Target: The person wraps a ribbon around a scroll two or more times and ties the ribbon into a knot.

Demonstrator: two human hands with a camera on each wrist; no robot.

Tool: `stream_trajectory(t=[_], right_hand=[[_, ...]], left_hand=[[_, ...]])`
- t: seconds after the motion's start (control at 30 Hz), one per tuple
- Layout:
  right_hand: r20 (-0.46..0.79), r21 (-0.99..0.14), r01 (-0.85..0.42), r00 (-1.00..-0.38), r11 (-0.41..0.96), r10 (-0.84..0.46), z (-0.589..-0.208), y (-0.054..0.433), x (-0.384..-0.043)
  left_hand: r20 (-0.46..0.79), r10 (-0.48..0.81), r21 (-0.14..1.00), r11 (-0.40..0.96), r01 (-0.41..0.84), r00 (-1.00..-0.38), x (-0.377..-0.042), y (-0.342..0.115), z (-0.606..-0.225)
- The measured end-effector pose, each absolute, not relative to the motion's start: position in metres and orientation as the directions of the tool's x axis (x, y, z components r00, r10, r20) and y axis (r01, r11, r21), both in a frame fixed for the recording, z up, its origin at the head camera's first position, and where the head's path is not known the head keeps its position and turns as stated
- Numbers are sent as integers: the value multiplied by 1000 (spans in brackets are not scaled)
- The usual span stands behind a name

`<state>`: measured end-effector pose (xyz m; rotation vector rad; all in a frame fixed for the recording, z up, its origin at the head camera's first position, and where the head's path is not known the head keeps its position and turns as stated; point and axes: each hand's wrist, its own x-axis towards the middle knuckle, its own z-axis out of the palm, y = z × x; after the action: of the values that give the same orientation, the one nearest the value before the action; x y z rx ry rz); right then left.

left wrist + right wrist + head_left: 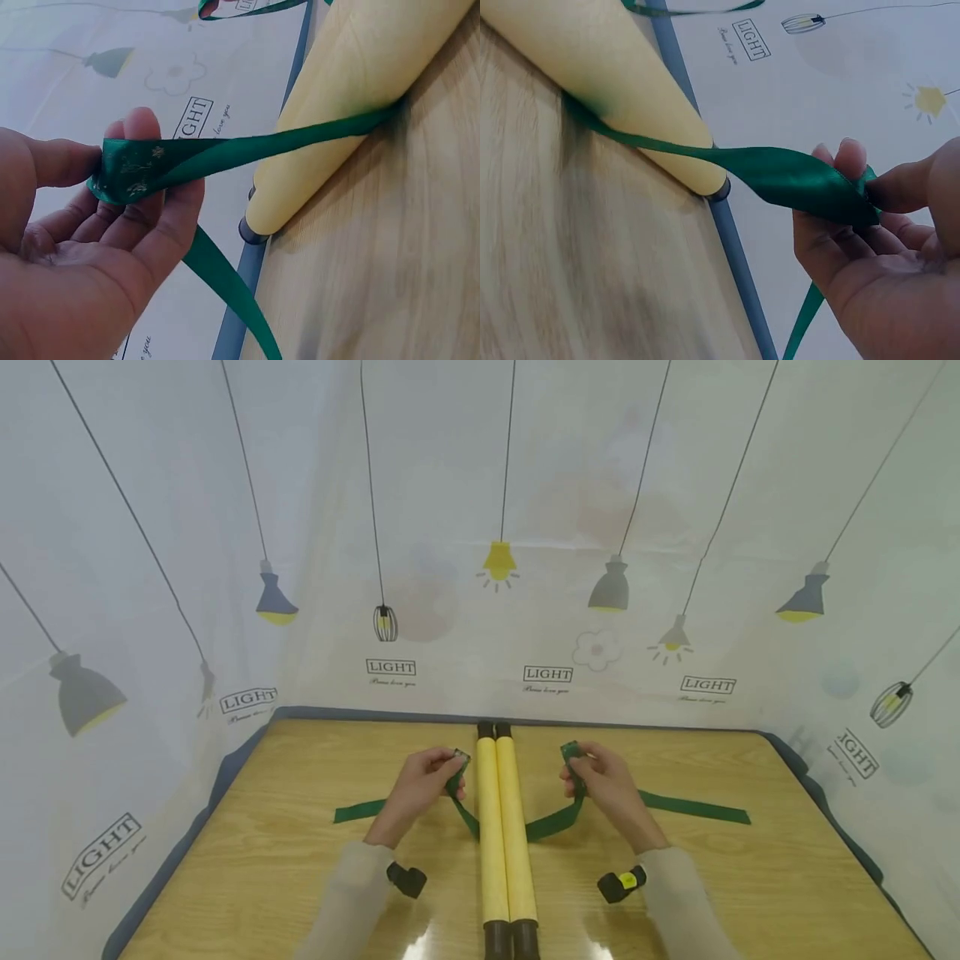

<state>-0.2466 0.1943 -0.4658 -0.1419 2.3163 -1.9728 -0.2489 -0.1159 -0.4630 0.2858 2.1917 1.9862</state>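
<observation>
Tabletop (247,860) ribbon ends (731,815), head view only

Wall covering (450,460): boxed "LIGHT" (547,674) | behind table (262,860): three | left of table: two | right of table: one, creased | script (392,683) beneath: "love you", first word unclear

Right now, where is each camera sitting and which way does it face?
Head: worn on the head, facing forward and down at yellow rolls, green ribbon, table and patterned backdrop; left hand, right hand and sleeves show.
Left wrist: worn on that wrist, facing ribbon and rolls; the left hand shows at frame left.
Right wrist: worn on that wrist, facing them from the other side; the right hand shows at frame right.
Both wrist views share the ribbon going under the rolls.
</observation>
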Motion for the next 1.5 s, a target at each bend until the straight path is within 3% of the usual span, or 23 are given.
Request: stream_trajectory(t=[0.53, 0.8, 1.0, 1.5], right_hand=[[-3, -995, -16, -980, 94, -200, -452, 163, -246], [-26, -976, -28, -970, 216, -243, -453, 150, -243], [-44, -960, -61, -932, 274, -359, -451, 141, -241], [-3, -979, -98, -867, 176, -498, -454, 138, -238]], left_hand=[[58, 343, 985, 133, 110, -937, -249, -82, -458], [79, 342, 989, 93, 118, -936, -246, -72, -459], [133, 369, 981, 86, 177, -920, -246, -67, -459], [118, 483, 974, 113, 195, -868, -244, -73, -455]])
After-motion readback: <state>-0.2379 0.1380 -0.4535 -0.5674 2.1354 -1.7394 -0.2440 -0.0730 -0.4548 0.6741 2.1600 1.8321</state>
